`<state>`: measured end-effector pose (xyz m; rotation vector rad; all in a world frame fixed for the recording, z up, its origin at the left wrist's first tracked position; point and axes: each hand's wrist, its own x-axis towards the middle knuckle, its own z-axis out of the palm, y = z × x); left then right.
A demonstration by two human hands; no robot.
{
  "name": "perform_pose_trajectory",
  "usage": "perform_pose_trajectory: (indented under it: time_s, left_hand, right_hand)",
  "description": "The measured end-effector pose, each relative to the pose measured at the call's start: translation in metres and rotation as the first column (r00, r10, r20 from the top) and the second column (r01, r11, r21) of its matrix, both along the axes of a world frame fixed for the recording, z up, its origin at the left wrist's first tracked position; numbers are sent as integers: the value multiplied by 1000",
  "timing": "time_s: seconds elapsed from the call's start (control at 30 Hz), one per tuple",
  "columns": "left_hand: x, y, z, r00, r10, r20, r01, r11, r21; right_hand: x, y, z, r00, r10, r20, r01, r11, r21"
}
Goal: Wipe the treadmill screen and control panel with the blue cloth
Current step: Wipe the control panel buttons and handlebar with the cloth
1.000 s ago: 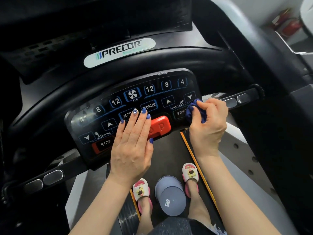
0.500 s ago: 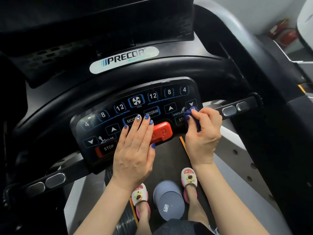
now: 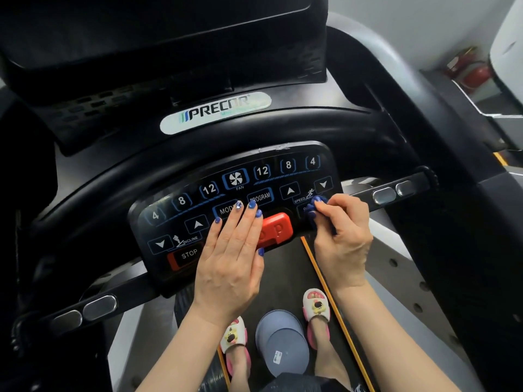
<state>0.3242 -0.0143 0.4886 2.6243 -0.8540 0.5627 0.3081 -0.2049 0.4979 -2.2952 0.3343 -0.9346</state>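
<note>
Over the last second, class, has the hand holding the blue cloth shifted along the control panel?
Yes. The right hand with the blue cloth slid left, away from the silver handlebar sensors, toward the red safety key.

Blue cloth (image 3: 314,212) — bunched small, pressed on the black control panel (image 3: 181,219) — right end, by SPEED.

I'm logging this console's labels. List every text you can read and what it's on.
"PRECOR": silver badge above the control panel.
"4", "8", "12", "12", "8", "4": top-row keys.
"FAN": under the fan key.
"PROGRAM", "INCLINE", "SPEED", "STOP": panel labels.
"MOD": key part-covered by the left hand.
Sticker on the grey disc: unreadable.
</note>
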Motion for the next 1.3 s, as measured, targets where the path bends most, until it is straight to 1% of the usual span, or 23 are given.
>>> perform_pose_trajectory:
  time_s: [0.07, 0.17, 0.23, 0.37, 0.47, 0.57, 0.8, 0.97, 1.1, 1.17, 1.3]
  left_hand:
    - [0, 0, 0, 1000, 2, 3, -2, 1000, -1]
    - [0, 0, 0, 1000, -5, 1, 5, 1000, -2]
    - [0, 1, 1, 1000, -9, 0, 9, 1000, -5]
    - [-1, 0, -1, 1000, -5, 2, 5, 1000, -6]
    - [0, 0, -1, 1000, -3, 11, 3, 1000, -2]
    - [0, 0, -1, 1000, -1, 15, 2, 1000, -5]
    - [-1, 0, 0, 1000, 2, 1, -2, 1000, 3]
    - [-3, -1, 9, 999, -5, -48, 3, 999, -42]
    - [1, 0, 19, 998, 32, -54, -35, 998, -55]
    - [5, -1, 21, 997, 42, -65, -45, 998, -45]
    - [7, -3, 20, 995, 60, -85, -61, 998, -14]
  right_hand:
    - [8, 14, 4, 1000, -14, 15, 14, 1000, 25]
    - [10, 18, 2, 994, 113, 11, -113, 993, -42]
    - [5, 8, 0, 988, 156, 3, -156, 984, -81]
    - [15, 15, 10, 991, 131, 26, -128, 987, -92]
    - [27, 17, 15, 985, 167, 33, -162, 979, -121]
    - [17, 9, 11, 981, 194, 6, -191, 970, -153]
    - [36, 24, 21, 984, 175, 46, -168, 977, -134]
    - [25, 8, 15, 977, 212, -14, -212, 965, -154]
    - [25, 3, 16, 992, 130, 0, -130, 990, -58]
    - [27, 8, 18, 994, 109, 6, -109, 993, -49]
    - [23, -3, 15, 983, 182, -11, -183, 980, -74]
